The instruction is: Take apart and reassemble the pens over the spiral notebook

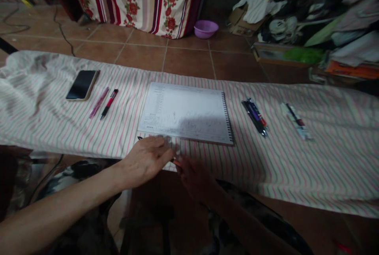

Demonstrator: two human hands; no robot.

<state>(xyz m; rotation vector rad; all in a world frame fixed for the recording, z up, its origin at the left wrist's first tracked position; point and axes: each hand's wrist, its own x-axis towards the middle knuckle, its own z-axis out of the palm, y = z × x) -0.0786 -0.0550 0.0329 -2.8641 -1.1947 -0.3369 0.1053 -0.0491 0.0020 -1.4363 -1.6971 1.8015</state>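
My left hand is closed at the near edge of the cloth, just below a spiral-bound notebook. A small dark tip pokes out beyond its knuckles; what the fingers grip is hidden. My right hand, in shadow, meets the left hand's fingertips. It is closed around a slim orange, pen-like object, mostly covered by the fingers. The notebook lies flat with its spiral on the right, and its page carries printed text down the left side and faint marks along the bottom.
On the striped cloth lie a phone, a pink pen and a red-and-black pen at left. Several pens and a whitish bundle of pens lie at right. A purple basin stands on the tiled floor.
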